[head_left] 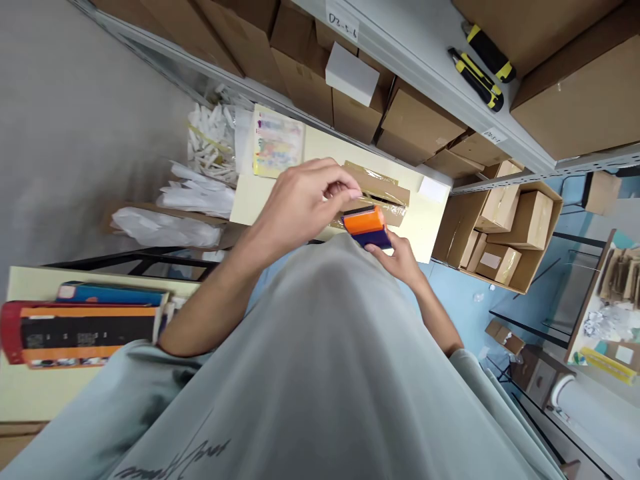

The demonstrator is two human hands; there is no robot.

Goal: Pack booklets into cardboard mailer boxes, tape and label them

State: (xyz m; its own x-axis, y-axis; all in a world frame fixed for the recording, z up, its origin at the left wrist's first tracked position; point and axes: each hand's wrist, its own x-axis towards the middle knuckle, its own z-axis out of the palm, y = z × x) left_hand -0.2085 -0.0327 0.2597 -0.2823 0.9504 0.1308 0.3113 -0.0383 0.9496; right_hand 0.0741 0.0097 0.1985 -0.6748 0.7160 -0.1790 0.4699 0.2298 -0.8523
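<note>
My right hand (397, 259) grips an orange and dark blue tape dispenser (367, 228), with the thumb along its lower edge. Just above and to the left of it, my left hand (320, 193) is closed in a pinch, thumb against fingertips. Whatever lies between those fingertips is too small to make out. Beneath both hands, flat cardboard (377, 179) with shiny tape strips across it rests on the pale yellow table (320, 148). Part of the cardboard is hidden by my left hand and the dispenser.
Cardboard boxes (420, 117) line the shelf beyond the table. Two utility knives (480, 77) lie on the upper shelf. A large open carton (543, 243) holding smaller boxes stands at right. A paint-stained sheet (279, 141) and a bag of white pieces (210, 140) are at left.
</note>
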